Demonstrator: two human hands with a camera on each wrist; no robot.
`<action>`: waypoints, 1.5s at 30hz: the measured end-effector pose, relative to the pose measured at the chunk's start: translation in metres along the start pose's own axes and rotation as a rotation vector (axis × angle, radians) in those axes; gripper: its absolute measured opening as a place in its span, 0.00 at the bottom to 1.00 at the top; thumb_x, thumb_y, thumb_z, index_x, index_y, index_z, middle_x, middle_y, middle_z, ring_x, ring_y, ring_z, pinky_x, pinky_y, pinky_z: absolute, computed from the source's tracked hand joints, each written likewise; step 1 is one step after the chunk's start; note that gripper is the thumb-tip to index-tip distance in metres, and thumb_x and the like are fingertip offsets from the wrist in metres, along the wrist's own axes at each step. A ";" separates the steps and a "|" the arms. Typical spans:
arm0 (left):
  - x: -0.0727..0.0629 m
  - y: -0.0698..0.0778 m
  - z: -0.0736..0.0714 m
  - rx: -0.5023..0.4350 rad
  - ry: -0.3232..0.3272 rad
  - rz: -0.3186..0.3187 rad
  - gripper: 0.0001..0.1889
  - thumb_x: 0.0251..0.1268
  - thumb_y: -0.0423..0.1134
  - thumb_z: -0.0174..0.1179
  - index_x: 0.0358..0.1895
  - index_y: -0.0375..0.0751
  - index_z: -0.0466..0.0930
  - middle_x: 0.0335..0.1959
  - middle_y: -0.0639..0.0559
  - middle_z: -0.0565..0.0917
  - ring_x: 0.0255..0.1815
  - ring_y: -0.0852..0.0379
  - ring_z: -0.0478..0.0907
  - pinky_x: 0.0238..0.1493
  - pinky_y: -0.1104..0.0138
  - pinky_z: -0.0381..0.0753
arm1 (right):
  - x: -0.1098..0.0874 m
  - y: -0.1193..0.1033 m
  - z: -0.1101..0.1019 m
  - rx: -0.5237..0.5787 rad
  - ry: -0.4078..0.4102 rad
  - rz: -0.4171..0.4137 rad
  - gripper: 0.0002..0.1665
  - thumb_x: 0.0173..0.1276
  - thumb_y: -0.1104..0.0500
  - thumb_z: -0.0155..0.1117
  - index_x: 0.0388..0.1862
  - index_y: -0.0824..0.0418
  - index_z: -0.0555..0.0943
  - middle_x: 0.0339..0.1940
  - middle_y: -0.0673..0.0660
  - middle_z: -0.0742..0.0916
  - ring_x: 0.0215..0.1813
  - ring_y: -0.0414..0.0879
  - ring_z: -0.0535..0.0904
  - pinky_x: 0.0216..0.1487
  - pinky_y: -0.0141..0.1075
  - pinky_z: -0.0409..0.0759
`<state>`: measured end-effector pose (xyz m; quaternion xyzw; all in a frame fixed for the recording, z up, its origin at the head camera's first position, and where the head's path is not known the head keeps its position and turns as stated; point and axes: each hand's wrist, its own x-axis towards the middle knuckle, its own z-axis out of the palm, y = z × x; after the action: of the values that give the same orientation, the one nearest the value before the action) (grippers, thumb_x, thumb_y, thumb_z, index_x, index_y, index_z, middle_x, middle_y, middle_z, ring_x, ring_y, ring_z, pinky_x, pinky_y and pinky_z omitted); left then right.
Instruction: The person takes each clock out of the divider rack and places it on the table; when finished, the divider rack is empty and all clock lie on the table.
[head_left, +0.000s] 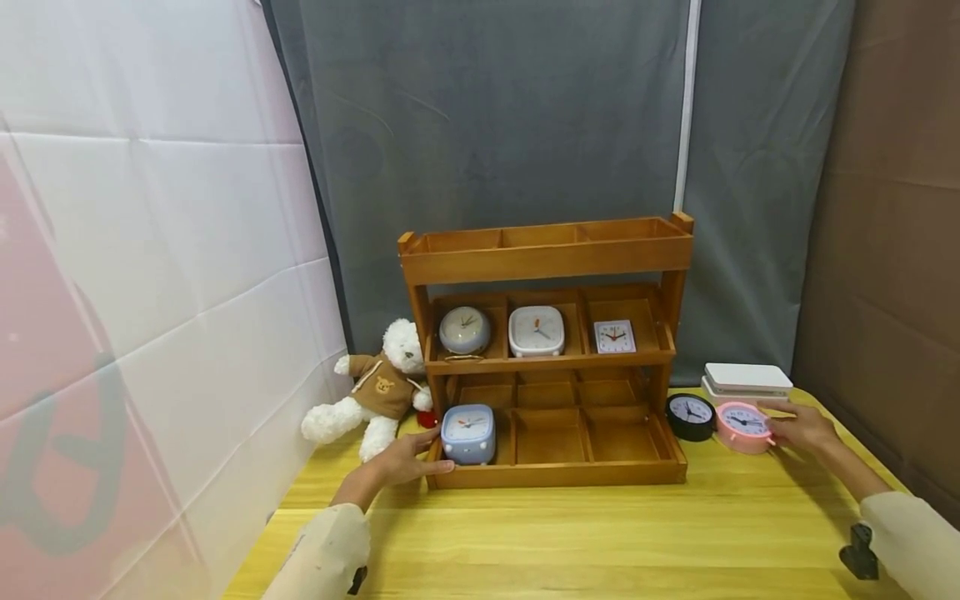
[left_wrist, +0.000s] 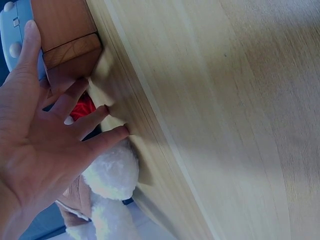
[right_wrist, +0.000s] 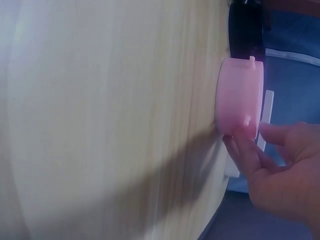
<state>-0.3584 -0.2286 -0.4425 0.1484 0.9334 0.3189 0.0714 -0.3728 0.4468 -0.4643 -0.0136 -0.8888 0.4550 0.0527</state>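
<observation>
Pink clock (head_left: 739, 423) — right fingers (right_wrist: 247, 152) touch its side; left hand (head_left: 399, 460) beside wooden rack (head_left: 555, 477).

Pink clock (right_wrist: 240, 95) smooth plast.; shelf (head_left: 547, 265) smooth wd; teddy (head_left: 382, 390) fluffy

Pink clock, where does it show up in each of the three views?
Head: right side, between the black clock and the right hand; pink clock.
Left wrist: not in it.
Right wrist: right of centre, just below the black clock.
Shared landmark: wooden tabletop, in all three.
</observation>
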 end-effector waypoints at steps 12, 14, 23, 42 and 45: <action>0.003 -0.005 0.001 -0.004 -0.019 0.012 0.47 0.65 0.53 0.73 0.80 0.34 0.61 0.71 0.26 0.72 0.72 0.32 0.72 0.71 0.44 0.71 | -0.009 0.003 0.004 -0.161 0.031 -0.083 0.40 0.71 0.59 0.71 0.71 0.81 0.67 0.60 0.84 0.78 0.62 0.78 0.77 0.38 0.28 0.80; 0.003 -0.005 0.001 0.001 -0.017 0.015 0.47 0.64 0.53 0.74 0.80 0.34 0.62 0.70 0.26 0.73 0.71 0.32 0.72 0.70 0.44 0.72 | -0.010 0.001 0.005 -0.187 0.037 -0.090 0.41 0.71 0.57 0.72 0.71 0.81 0.66 0.60 0.83 0.78 0.65 0.80 0.73 0.40 0.31 0.78; -0.001 -0.005 0.002 0.003 0.000 0.015 0.46 0.63 0.52 0.75 0.79 0.34 0.64 0.69 0.26 0.74 0.70 0.31 0.73 0.69 0.44 0.73 | -0.013 -0.001 0.013 -0.215 0.112 -0.141 0.38 0.67 0.60 0.74 0.68 0.81 0.70 0.57 0.82 0.81 0.60 0.78 0.78 0.50 0.51 0.79; 0.002 -0.007 0.002 0.006 -0.003 0.025 0.47 0.65 0.55 0.73 0.80 0.35 0.63 0.70 0.26 0.73 0.71 0.32 0.73 0.70 0.43 0.72 | -0.017 -0.005 0.022 -0.241 0.240 -0.202 0.33 0.66 0.61 0.75 0.64 0.77 0.76 0.57 0.82 0.81 0.55 0.77 0.82 0.51 0.62 0.79; 0.002 -0.006 0.002 0.015 -0.010 0.039 0.47 0.65 0.55 0.72 0.80 0.34 0.62 0.70 0.25 0.73 0.71 0.31 0.72 0.69 0.43 0.72 | -0.016 -0.008 0.022 -0.246 0.267 -0.236 0.31 0.65 0.62 0.76 0.62 0.77 0.78 0.55 0.81 0.83 0.54 0.76 0.83 0.43 0.42 0.85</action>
<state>-0.3615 -0.2315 -0.4481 0.1685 0.9323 0.3126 0.0688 -0.3588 0.4235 -0.4720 0.0244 -0.9182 0.3280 0.2207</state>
